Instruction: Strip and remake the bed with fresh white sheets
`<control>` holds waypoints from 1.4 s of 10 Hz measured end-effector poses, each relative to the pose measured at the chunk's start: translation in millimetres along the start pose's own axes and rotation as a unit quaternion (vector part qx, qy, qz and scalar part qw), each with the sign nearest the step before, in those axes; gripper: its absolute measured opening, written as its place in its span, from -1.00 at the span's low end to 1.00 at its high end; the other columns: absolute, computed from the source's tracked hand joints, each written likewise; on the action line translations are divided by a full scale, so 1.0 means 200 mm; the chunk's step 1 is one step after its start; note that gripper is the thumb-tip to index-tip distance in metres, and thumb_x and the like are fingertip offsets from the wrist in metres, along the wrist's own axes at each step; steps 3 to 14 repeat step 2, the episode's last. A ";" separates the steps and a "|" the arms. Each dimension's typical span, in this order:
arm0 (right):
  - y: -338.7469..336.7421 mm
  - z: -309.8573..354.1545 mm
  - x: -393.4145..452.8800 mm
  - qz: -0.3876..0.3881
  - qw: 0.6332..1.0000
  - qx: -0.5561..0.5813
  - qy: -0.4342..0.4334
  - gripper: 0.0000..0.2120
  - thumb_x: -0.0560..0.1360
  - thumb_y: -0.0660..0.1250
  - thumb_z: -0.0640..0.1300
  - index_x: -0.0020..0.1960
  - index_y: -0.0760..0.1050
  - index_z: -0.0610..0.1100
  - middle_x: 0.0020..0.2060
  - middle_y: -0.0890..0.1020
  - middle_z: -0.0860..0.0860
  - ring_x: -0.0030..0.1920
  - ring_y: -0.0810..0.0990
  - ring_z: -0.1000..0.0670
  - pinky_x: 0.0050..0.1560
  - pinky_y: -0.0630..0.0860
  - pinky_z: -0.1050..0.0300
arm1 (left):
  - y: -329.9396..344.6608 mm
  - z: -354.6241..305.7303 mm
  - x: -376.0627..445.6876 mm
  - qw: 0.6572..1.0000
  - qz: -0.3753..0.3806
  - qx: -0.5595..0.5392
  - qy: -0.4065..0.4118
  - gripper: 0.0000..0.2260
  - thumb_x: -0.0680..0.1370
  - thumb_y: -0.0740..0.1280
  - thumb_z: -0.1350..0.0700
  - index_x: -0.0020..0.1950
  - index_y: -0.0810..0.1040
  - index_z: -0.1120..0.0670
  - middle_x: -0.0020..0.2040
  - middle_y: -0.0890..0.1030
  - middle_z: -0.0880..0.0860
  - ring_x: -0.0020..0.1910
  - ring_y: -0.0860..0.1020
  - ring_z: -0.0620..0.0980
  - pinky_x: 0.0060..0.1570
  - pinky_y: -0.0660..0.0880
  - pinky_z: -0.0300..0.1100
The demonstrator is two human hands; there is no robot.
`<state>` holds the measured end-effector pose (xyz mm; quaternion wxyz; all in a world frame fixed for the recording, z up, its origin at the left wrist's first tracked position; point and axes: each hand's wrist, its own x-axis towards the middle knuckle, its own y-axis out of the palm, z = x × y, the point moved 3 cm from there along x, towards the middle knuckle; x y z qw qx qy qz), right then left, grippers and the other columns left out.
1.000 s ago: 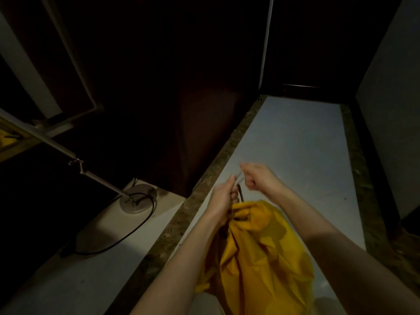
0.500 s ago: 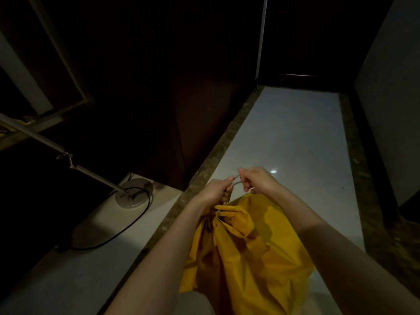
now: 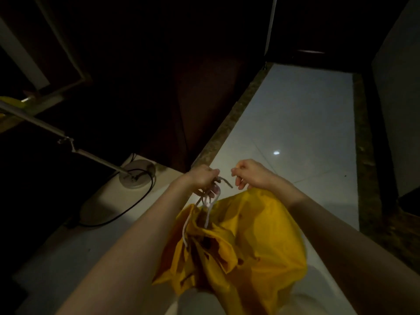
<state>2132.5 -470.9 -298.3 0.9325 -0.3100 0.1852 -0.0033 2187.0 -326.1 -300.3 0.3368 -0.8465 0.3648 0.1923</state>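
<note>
I see my left hand (image 3: 202,178) curled tight around the thin pale drawstring cords (image 3: 209,208) that run down into the mouth of the crinkled yellow fabric bag (image 3: 250,246). My right hand (image 3: 251,173) sits just beside it, fingers curled, touching the bag's upper edge; whether it pinches anything I cannot tell. The bag hangs directly below both hands, above the pale glossy tiled floor (image 3: 295,123). Off to the left of my left hand stands a round-based metal lamp (image 3: 136,173).

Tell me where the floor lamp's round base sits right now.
In the head view the lamp base stands left of centre on the pale floor, just left of the left hand, its black cord looping toward the camera.
</note>
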 end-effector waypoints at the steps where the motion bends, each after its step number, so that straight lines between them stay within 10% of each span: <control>1: -0.10 0.10 -0.08 0.027 0.999 -0.037 0.020 -0.80 0.63 0.18 -0.07 0.07 0.48 -0.18 -0.13 0.64 -0.06 -0.16 0.61 -0.01 -0.01 0.53 0.06 | -0.09 -0.09 -0.11 0.994 -0.009 0.101 -0.039 -0.69 0.67 0.08 0.03 0.14 0.50 0.21 -0.08 0.63 0.18 -0.05 0.61 0.16 -0.17 0.45 -0.21; 14: -0.28 0.26 -0.19 0.036 0.994 -0.096 0.031 -0.80 0.63 0.16 -0.09 0.12 0.48 -0.18 0.05 0.61 -0.12 0.03 0.57 -0.09 0.11 0.50 0.02 | -0.25 -0.25 -0.27 0.975 -0.074 0.206 -0.024 -0.66 0.66 0.11 -0.02 0.10 0.56 0.19 0.11 0.59 0.19 0.11 0.55 0.17 -0.09 0.41 -0.17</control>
